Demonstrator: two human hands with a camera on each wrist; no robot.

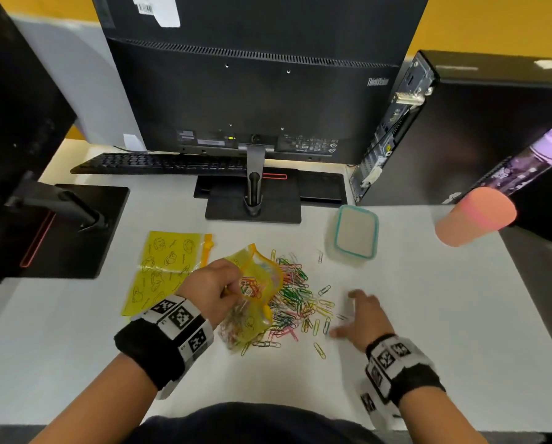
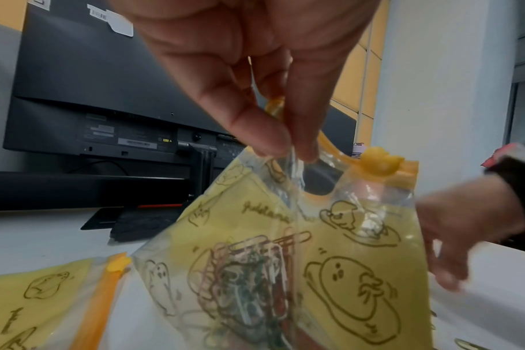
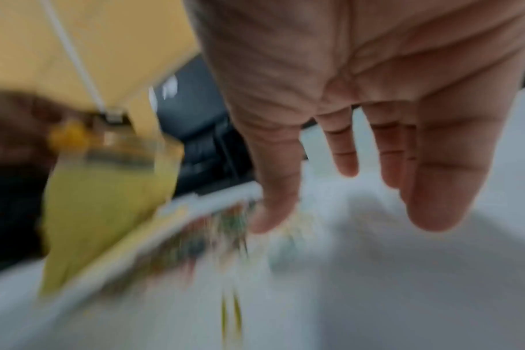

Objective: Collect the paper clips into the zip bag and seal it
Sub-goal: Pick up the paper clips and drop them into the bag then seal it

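Note:
A yellow zip bag (image 1: pixel 255 296) with cartoon prints hangs over the table, its mouth open and several coloured paper clips inside. My left hand (image 1: pixel 214 288) pinches the bag's top edge (image 2: pixel 288 154) between thumb and fingers, beside the orange slider (image 2: pixel 381 161). A heap of coloured paper clips (image 1: pixel 295 296) lies on the white table (image 1: pixel 428 309) just right of the bag. My right hand (image 1: pixel 361 315) hovers at the heap's right edge with fingers spread and straight, holding nothing (image 3: pixel 360 189). The right wrist view is blurred.
A second yellow zip bag (image 1: pixel 162 270) lies flat at the left. A clear box with a teal-rimmed lid (image 1: pixel 353 235) stands behind the clips. A monitor stand (image 1: pixel 252 206), a keyboard (image 1: pixel 159 163), a computer case (image 1: pixel 460 129) and an orange cup (image 1: pixel 473 216) line the back.

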